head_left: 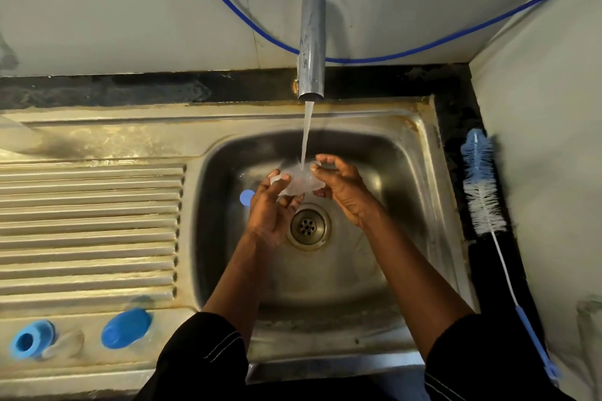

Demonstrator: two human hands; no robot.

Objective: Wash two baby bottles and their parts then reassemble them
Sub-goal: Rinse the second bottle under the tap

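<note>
Rinsing under way: clear part [298,182] is held in the stream from the tap [311,42], over the basin of the sink [420,205], just behind the drain [309,226]. Risk 1: the part is wet, thin and see-through, so a loosened pinch would likely drop it into the basin beside the drain. Risk 2: water strikes it directly, and spray could reach the blue cap [126,328] and blue collar [31,339] lying on the drainboard at near left. Risk 3: a small blue disc [246,197] sits in the basin just left of the hands, and the flow could push it toward the drain. Left hand [272,205] cups the part from below, fingers curled, thumb on its left end. Right hand [340,187] pinches its right edge between thumb and forefinger, other fingers loosely bent. Cannot tell whether the part is a bottle or a teat. Bottle brush [483,185] lies on the table right of the sink, untouched.
</note>
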